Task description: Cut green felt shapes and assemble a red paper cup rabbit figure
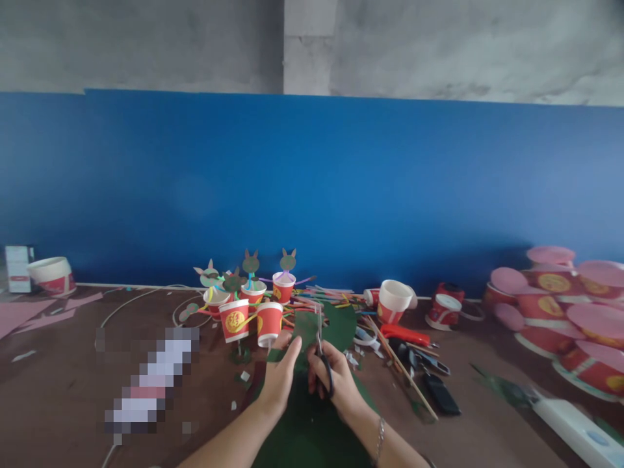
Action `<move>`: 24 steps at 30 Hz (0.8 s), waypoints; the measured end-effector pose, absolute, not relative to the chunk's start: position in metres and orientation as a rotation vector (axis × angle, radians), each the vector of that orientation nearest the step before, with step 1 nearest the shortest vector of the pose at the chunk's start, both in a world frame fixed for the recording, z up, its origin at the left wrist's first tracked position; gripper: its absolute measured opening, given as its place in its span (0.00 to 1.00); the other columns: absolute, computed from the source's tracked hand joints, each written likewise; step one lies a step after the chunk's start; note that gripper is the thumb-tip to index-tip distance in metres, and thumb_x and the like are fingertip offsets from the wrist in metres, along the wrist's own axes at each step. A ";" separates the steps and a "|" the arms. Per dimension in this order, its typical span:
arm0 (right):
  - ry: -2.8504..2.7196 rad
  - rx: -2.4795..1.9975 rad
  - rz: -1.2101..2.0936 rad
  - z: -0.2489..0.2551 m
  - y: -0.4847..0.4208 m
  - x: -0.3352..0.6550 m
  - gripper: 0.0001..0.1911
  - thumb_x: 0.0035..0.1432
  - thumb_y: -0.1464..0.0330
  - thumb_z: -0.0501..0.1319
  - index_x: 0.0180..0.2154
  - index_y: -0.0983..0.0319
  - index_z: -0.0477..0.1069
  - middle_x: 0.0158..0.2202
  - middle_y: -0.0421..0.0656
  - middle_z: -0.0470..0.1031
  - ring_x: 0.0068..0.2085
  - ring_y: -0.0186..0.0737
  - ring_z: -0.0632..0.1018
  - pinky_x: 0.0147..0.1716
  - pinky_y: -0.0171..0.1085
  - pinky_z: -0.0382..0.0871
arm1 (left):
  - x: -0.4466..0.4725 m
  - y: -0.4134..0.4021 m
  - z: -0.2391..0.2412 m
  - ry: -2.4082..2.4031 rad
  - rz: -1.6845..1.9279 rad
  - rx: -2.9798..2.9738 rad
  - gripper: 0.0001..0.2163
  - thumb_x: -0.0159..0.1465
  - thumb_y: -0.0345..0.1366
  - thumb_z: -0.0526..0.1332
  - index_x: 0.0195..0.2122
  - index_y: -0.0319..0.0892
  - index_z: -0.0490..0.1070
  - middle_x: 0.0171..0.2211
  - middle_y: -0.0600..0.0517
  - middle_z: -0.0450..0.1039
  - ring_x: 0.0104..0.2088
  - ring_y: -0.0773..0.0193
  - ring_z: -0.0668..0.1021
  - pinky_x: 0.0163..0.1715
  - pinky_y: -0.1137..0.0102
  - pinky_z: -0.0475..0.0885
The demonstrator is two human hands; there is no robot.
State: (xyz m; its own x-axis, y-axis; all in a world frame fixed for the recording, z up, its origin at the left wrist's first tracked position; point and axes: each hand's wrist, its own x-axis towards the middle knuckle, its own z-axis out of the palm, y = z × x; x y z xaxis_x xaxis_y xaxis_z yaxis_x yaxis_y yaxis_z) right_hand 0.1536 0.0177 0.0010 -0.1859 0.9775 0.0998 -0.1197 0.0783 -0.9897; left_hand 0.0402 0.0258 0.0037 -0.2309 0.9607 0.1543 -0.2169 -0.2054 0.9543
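My left hand point(283, 370) pinches a piece of dark green paper point(305, 323) between thumb and fingers. In my right hand point(336, 370) is a pair of scissors point(320, 335), its dark handles around my fingers and its blades pointing away from me at the right edge of the paper. Whether the blades are parted cannot be made out. Beneath both hands lies a larger dark green sheet point(312, 442). Just beyond it rests another green paper piece point(341, 323) with a rounded edge.
Red paper cups point(234, 320) with paper animal heads stand behind my left hand. To the right are a white-rimmed cup point(394, 300), a red-orange tool point(407, 335), thin sticks point(407, 374) and black keys point(441, 392). Stacked cups with pink discs point(550, 305) and a glue gun point(575, 426) lie far right.
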 end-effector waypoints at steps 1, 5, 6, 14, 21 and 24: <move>-1.300 -0.954 1.328 0.001 0.018 0.154 0.22 0.49 0.49 0.58 0.29 0.62 0.61 0.14 0.34 0.64 0.14 0.28 0.66 0.09 0.24 0.53 | 0.040 0.024 0.006 1.084 1.593 1.077 0.11 0.53 0.44 0.62 0.27 0.40 0.71 0.26 0.54 0.72 0.32 0.63 0.73 0.37 0.71 0.66; -1.297 -0.952 1.306 0.001 0.018 0.154 0.21 0.49 0.51 0.60 0.28 0.62 0.61 0.15 0.33 0.63 0.14 0.28 0.66 0.09 0.24 0.53 | 0.040 0.020 0.016 1.055 1.528 1.143 0.11 0.54 0.44 0.61 0.25 0.41 0.69 0.24 0.55 0.70 0.29 0.65 0.72 0.33 0.72 0.67; -1.295 -0.955 1.302 0.001 0.018 0.154 0.20 0.49 0.52 0.60 0.28 0.62 0.61 0.15 0.33 0.63 0.14 0.27 0.66 0.09 0.23 0.53 | 0.040 0.019 0.017 1.043 1.510 1.140 0.11 0.54 0.44 0.61 0.25 0.41 0.69 0.24 0.56 0.70 0.28 0.65 0.72 0.31 0.72 0.67; -1.264 -0.967 1.269 0.001 0.017 0.153 0.18 0.52 0.54 0.59 0.28 0.62 0.61 0.14 0.33 0.63 0.13 0.26 0.64 0.10 0.24 0.53 | 0.040 0.022 0.009 1.041 1.446 1.130 0.12 0.54 0.45 0.61 0.26 0.40 0.69 0.24 0.54 0.69 0.28 0.64 0.72 0.32 0.71 0.68; -1.283 -0.978 1.246 0.003 0.017 0.154 0.18 0.50 0.54 0.61 0.26 0.62 0.60 0.13 0.32 0.60 0.13 0.24 0.62 0.10 0.24 0.52 | 0.040 0.023 0.008 1.145 1.525 1.097 0.12 0.52 0.45 0.62 0.27 0.40 0.71 0.26 0.53 0.71 0.32 0.62 0.72 0.38 0.70 0.66; -1.292 -0.976 1.233 0.005 0.017 0.154 0.19 0.50 0.54 0.60 0.26 0.62 0.60 0.12 0.31 0.60 0.12 0.24 0.61 0.10 0.24 0.52 | 0.041 0.023 0.009 1.169 1.530 1.086 0.12 0.51 0.45 0.62 0.27 0.40 0.72 0.27 0.53 0.72 0.33 0.62 0.72 0.38 0.70 0.66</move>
